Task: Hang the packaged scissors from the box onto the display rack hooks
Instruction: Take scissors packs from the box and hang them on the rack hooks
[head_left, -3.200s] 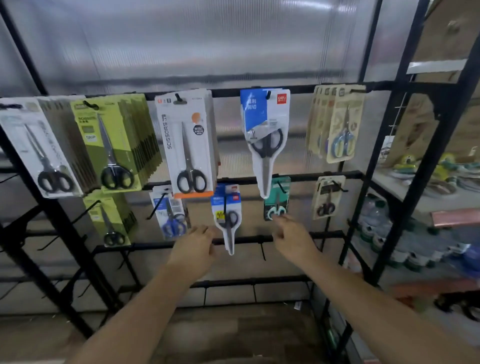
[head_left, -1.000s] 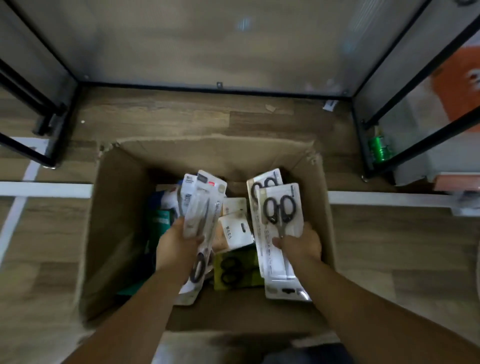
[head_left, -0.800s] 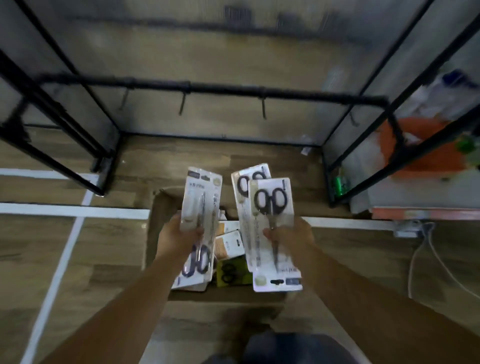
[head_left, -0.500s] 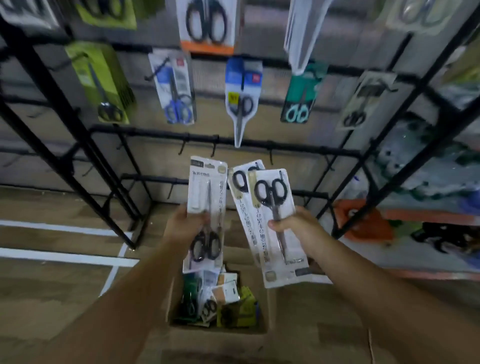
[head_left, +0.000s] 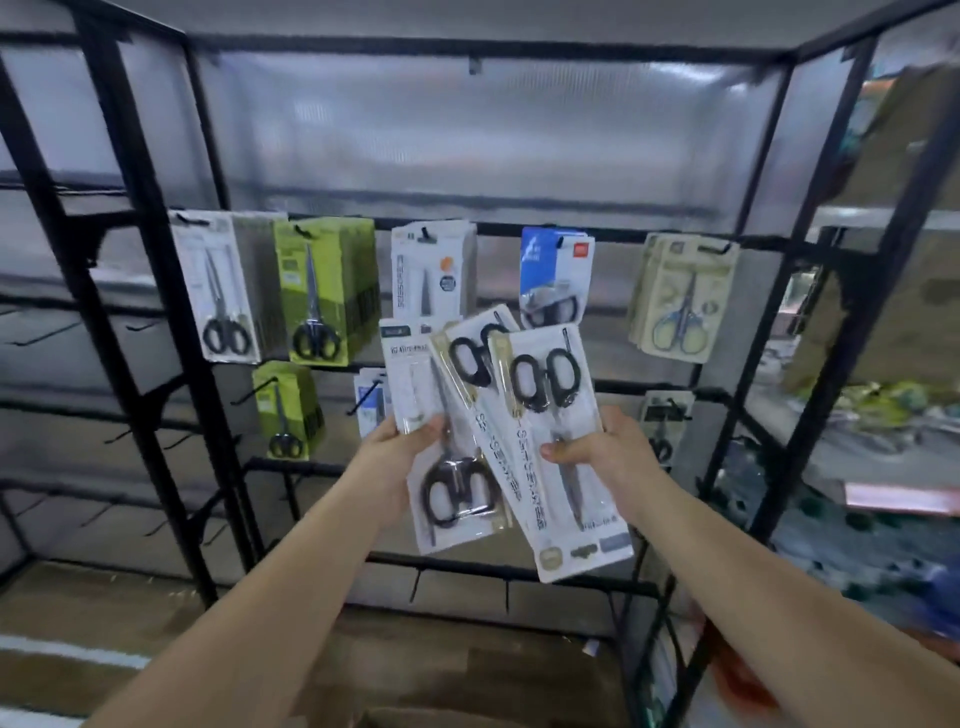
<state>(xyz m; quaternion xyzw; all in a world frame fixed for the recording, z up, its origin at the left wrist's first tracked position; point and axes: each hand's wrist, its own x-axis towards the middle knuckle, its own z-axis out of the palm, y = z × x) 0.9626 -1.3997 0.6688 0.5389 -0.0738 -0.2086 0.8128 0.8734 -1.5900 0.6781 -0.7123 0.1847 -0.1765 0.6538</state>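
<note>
My left hand (head_left: 402, 452) grips a white pack of black-handled scissors (head_left: 447, 467), held upright with the handles low. My right hand (head_left: 597, 447) grips two overlapping white packs (head_left: 550, 415) turned upside down, handles at the top. Both sets are raised in front of the black display rack (head_left: 519, 228). On its upper bar hang packs: a white stack (head_left: 221, 291), a green stack (head_left: 322, 291), a white-and-orange pack (head_left: 431, 270), a blue-topped pack (head_left: 556, 270) and a beige stack (head_left: 685, 296). Smaller packs hang on the second bar, partly hidden by what I hold. The box is out of view.
Bare hooks (head_left: 171, 441) jut from the rack's left frame. A lower bar (head_left: 493, 569) carries short hooks below my hands. Shelves with blurred goods (head_left: 883, 405) stand to the right. The wooden floor (head_left: 467, 660) lies below.
My hands took scissor packs out of the box and lifted them up to the rack. The view swung from the floor and box to the hanging display.
</note>
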